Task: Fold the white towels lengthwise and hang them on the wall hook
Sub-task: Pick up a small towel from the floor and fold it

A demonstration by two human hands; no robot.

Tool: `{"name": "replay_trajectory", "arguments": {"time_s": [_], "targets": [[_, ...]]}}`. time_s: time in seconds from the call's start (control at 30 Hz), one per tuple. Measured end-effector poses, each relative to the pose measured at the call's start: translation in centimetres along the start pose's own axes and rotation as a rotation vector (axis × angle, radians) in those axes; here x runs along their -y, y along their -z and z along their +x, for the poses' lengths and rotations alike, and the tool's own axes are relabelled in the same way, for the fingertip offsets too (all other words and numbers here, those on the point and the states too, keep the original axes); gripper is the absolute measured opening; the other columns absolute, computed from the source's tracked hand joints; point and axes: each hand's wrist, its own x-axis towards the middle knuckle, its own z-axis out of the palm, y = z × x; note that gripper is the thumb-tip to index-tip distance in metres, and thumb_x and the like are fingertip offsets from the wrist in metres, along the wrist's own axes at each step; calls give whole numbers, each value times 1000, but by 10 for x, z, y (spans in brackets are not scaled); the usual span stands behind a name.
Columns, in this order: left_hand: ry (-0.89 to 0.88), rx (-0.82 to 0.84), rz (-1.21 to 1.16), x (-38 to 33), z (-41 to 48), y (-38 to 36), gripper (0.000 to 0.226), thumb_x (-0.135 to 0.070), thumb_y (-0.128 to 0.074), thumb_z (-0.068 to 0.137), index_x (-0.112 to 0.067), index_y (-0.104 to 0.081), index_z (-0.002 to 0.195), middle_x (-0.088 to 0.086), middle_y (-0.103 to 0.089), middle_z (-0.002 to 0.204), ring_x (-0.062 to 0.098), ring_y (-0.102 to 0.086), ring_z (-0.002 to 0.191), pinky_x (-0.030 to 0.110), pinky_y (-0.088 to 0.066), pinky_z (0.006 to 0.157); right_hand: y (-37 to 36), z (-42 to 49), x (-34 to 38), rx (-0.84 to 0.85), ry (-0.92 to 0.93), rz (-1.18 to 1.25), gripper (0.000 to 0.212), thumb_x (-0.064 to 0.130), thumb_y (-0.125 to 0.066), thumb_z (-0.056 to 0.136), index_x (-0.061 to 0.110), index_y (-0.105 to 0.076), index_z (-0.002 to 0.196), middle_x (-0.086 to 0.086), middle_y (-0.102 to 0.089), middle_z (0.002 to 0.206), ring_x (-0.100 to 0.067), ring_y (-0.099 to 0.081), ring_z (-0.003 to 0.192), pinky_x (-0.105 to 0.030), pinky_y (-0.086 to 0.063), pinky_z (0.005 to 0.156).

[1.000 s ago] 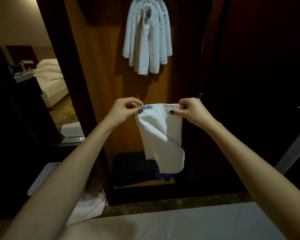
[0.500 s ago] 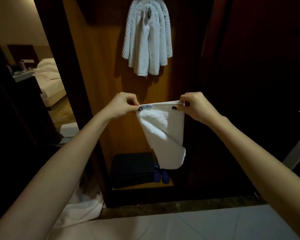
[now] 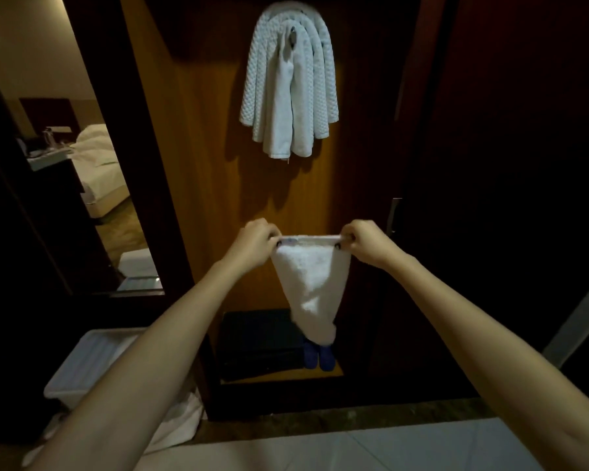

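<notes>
Evidently mid-fold: left hand (image 3: 254, 241) and right hand (image 3: 363, 241) pinched the small white terry towel (image 3: 312, 283) taut.
Next, probably, it needed draping over the metal wall hook (image 3: 292, 38).

Wall hook (image 3: 292, 37) on wood panel (image 3: 201, 164): several white towels (image 3: 289, 96) draped over it. Straight below hook, low shelf (image 3: 339, 370) carries black case (image 3: 262, 345) and blue slippers (image 3: 318, 356).

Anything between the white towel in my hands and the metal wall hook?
Nothing visible in the gap: only bare wooden wall panel behind it. The small white towel hangs from the left hand and right hand below the metal hook, which already carries several draped white towels, only its tip showing.
</notes>
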Motion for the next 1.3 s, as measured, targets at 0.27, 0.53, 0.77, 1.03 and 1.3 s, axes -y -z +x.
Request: {"name": "replay_trajectory", "arguments": {"time_s": [0.27, 0.53, 0.77, 1.03, 1.3], "targets": [[-131, -300, -344, 4, 16, 25, 9, -8, -59, 92, -16, -62, 89, -8, -60, 86, 5, -55, 81, 6, -39, 65, 31, -5, 15, -434, 181, 244, 17, 12, -57, 95, 0, -51, 85, -10, -53, 79, -18, -47, 68, -31, -35, 60], [63, -236, -727, 0, 15, 25, 10, -9, -67, 87, -17, -68, 94, -8, -64, 90, -2, -57, 82, 3, -42, 65, 31, -5, 7, -303, 47, 347, 19, 24, -60, 94, 11, -48, 87, -5, -60, 76, -21, -54, 67, -31, -40, 55], [125, -176, -741, -10, 1, 10, 3, -11, -66, 87, -10, -66, 91, -9, -61, 85, 3, -55, 80, 20, -43, 68, 10, -10, 9, -290, -79, 278, 11, 18, -63, 91, 8, -66, 94, -6, -67, 88, -21, -64, 81, -37, -52, 68], [99, -140, -535, -1, -4, 2, 11, -15, -74, 82, -23, -66, 79, 5, -68, 85, 27, -63, 83, 41, -53, 70, -5, -16, 3, -164, -80, 201, 13, 18, -57, 94, 12, -51, 84, 1, -52, 68, -15, -47, 57, -29, -32, 50], [58, -99, -550, 4, -12, -8, 20, -11, -70, 80, -25, -55, 77, -3, -62, 80, 12, -57, 75, 25, -45, 62, -7, -31, 5, 119, 80, 355, 35, 7, -56, 89, 35, -58, 112, 1, -60, 92, -18, -57, 75, -31, -47, 66]]}}
